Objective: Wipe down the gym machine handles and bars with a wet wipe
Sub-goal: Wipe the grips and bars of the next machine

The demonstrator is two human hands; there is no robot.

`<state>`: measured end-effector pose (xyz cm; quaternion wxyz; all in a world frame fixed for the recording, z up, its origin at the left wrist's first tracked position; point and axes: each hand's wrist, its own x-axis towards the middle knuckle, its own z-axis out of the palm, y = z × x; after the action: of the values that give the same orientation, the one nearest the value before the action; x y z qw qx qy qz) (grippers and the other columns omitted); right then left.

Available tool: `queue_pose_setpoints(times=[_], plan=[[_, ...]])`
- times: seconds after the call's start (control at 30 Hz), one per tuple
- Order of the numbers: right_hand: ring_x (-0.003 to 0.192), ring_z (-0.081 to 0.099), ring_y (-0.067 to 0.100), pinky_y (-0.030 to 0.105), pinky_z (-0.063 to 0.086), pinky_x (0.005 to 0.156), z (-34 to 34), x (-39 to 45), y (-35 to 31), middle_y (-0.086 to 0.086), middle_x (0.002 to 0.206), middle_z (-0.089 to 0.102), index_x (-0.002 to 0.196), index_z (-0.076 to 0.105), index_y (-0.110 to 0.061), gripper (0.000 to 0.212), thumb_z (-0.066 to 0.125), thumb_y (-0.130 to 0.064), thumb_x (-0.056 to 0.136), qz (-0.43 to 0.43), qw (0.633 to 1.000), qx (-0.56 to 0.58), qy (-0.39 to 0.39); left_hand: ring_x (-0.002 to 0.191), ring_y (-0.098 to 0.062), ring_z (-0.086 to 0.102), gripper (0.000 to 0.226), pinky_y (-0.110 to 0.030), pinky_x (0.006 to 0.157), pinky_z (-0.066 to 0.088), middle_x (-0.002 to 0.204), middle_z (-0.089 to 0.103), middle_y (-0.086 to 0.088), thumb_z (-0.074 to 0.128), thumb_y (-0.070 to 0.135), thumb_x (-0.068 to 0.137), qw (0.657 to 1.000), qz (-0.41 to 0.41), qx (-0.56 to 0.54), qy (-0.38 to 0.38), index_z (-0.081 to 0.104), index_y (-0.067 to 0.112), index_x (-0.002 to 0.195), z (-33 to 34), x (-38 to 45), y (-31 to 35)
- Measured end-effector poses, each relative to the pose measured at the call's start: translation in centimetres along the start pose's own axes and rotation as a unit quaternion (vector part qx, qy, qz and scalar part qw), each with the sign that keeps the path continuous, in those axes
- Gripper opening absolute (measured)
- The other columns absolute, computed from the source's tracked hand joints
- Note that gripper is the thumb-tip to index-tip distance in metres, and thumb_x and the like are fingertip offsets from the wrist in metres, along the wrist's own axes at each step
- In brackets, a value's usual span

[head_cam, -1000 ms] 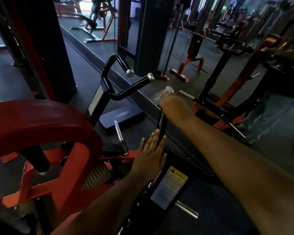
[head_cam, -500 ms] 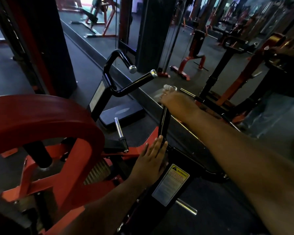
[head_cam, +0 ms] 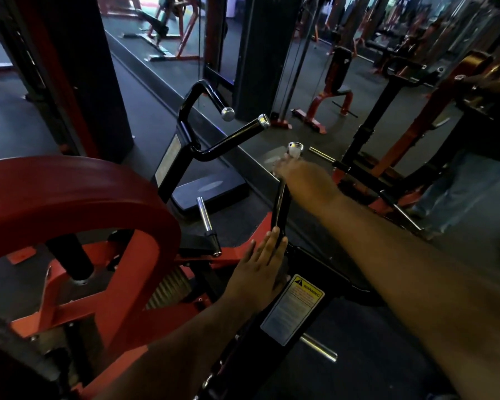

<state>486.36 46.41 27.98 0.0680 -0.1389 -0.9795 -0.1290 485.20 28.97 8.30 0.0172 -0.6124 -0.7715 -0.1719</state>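
We see the right hand (head_cam: 306, 180) wrapped around the upper part of the near black handle (head_cam: 280, 207), just below its chrome end cap (head_cam: 295, 146); the fingers curl round the bar and press a pale wet wipe (head_cam: 293, 153) against it, of which only a small blurred patch shows above the knuckles, right under the cap. The hand itself is smeared by motion, so we cannot tell how much of the wipe lies beneath it. The left hand (head_cam: 257, 277) lies flat with its fingers straight and held together, palm down on the black machine arm (head_cam: 324, 272), fingertips touching the foot of the same handle. Just beside that hand, toward the right, a yellow-headed warning label (head_cam: 293, 310) is stuck on the arm. Beyond the handle rises the far black handle set (head_cam: 214, 145), a bent bar with two chrome-tipped ends, well apart from both hands. A short chrome peg (head_cam: 204, 213) stands between the two handle sets, on the red frame (head_cam: 133, 287) of the machine. The curved red pad (head_cam: 70, 192) fills the left side of the view. A second chrome peg (head_cam: 319, 347) juts out below the label. Past the machine a mirror wall (head_cam: 329, 39) shows other red and black equipment over a dark rubber floor (head_cam: 20, 116).
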Motion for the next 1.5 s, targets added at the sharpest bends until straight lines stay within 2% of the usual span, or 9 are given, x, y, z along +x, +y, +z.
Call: queue_pose_setpoints(times=[0.13, 0.23, 0.43, 0.77, 0.93, 1.1, 1.17, 1.3, 1.5], plan=[[0.152, 0.027, 0.031, 0.041, 0.039, 0.116, 3.5, -3.2, -4.5, 0.018, 0.157, 0.041, 0.138, 0.056, -0.006, 0.039, 0.048, -0.001, 0.100, 0.031, 0.999, 0.037, -0.019, 0.159, -0.023, -0.007, 0.078, -0.050, 0.128, 0.009, 0.172, -0.010, -0.009, 0.030, 0.057, 0.105, 1.000, 0.012, -0.006, 0.019, -0.003, 0.019, 0.165, 0.2, -0.1, 0.0], [0.148, 0.036, 0.025, 0.035, 0.038, 0.116, 5.1, -6.3, -5.8, 0.011, 0.157, 0.042, 0.141, 0.055, -0.012, 0.038, 0.044, -0.007, 0.105, 0.011, 0.992, 0.122, -0.034, 0.158, -0.027, 0.009, 0.079, -0.056, 0.123, 0.027, 0.170, 0.009, -0.011, 0.039, 0.055, 0.102, 0.999, 0.022, -0.033, 0.037, 0.007, 0.017, 0.163, 0.4, -0.5, -0.2], [0.136, 0.052, 0.029, 0.034, 0.046, 0.108, 3.3, -2.8, -1.6, 0.017, 0.147, 0.054, 0.143, 0.053, -0.008, 0.042, 0.047, -0.001, 0.102, 0.114, 0.958, 0.191, 0.183, 0.160, -0.020, -0.003, 0.081, -0.048, 0.128, 0.016, 0.173, -0.003, -0.008, 0.037, 0.057, 0.103, 0.999, 0.012, -0.027, 0.040, 0.009, 0.013, 0.165, 0.1, -0.6, 0.1], [0.121, 0.063, 0.029, 0.038, 0.057, 0.094, 5.3, -4.7, -5.2, 0.014, 0.143, 0.057, 0.142, 0.054, -0.013, 0.039, 0.047, -0.007, 0.104, 0.210, 0.955, 0.177, 0.112, 0.159, -0.020, -0.012, 0.085, -0.053, 0.127, 0.016, 0.172, -0.017, -0.005, 0.028, 0.060, 0.099, 1.000, 0.008, -0.015, -0.003, -0.014, 0.023, 0.163, 0.2, -0.8, 0.1], [0.132, 0.056, 0.028, 0.038, 0.048, 0.109, 7.5, -10.5, -7.1, 0.012, 0.143, 0.059, 0.139, 0.060, -0.014, 0.037, 0.041, -0.017, 0.108, 0.187, 0.935, 0.294, 0.070, 0.159, -0.024, 0.006, 0.096, -0.053, 0.124, 0.025, 0.173, -0.004, -0.010, 0.044, 0.056, 0.095, 0.999, 0.030, -0.010, 0.039, -0.014, 0.020, 0.163, 0.9, -1.6, 0.3], [0.137, 0.052, 0.023, 0.039, 0.043, 0.114, 6.2, -7.2, -4.7, 0.010, 0.144, 0.058, 0.141, 0.058, -0.015, 0.037, 0.043, -0.017, 0.108, 0.185, 0.925, 0.284, 0.173, 0.159, -0.021, -0.012, 0.090, -0.053, 0.127, 0.017, 0.172, -0.018, -0.005, 0.043, 0.058, 0.101, 1.000, 0.029, -0.001, -0.003, -0.007, 0.019, 0.165, 0.5, -1.9, -0.2], [0.145, 0.042, 0.026, 0.032, 0.021, 0.121, 7.0, -6.2, -4.5, 0.014, 0.152, 0.049, 0.142, 0.058, -0.010, 0.038, 0.040, -0.009, 0.108, 0.153, 0.952, 0.233, 0.125, 0.160, -0.022, -0.001, 0.086, -0.053, 0.125, 0.023, 0.173, -0.005, -0.006, 0.043, 0.059, 0.102, 0.999, 0.037, -0.021, 0.016, 0.001, 0.019, 0.165, 0.5, -2.6, -0.5], [0.132, 0.056, 0.037, 0.042, 0.040, 0.110, 8.8, -9.7, -4.8, 0.021, 0.136, 0.062, 0.131, 0.066, -0.004, 0.043, 0.036, -0.008, 0.100, 0.027, 0.977, 0.185, 0.105, 0.159, -0.018, 0.005, 0.081, -0.051, 0.126, 0.023, 0.173, 0.003, -0.003, 0.041, 0.056, 0.101, 0.998, -0.011, -0.058, 0.027, 0.005, 0.022, 0.165, 0.2, -3.7, -2.0], [0.142, 0.046, 0.021, 0.031, 0.030, 0.118, 8.2, -15.0, -2.4, 0.009, 0.144, 0.058, 0.134, 0.064, -0.012, 0.043, 0.051, 0.005, 0.096, -0.076, 0.975, 0.209, -0.027, 0.158, -0.024, 0.012, 0.083, -0.054, 0.124, 0.027, 0.172, 0.008, -0.008, 0.042, 0.050, 0.096, 0.997, -0.011, -0.073, 0.031, 0.006, 0.021, 0.164, -1.6, -1.3, -2.9]])
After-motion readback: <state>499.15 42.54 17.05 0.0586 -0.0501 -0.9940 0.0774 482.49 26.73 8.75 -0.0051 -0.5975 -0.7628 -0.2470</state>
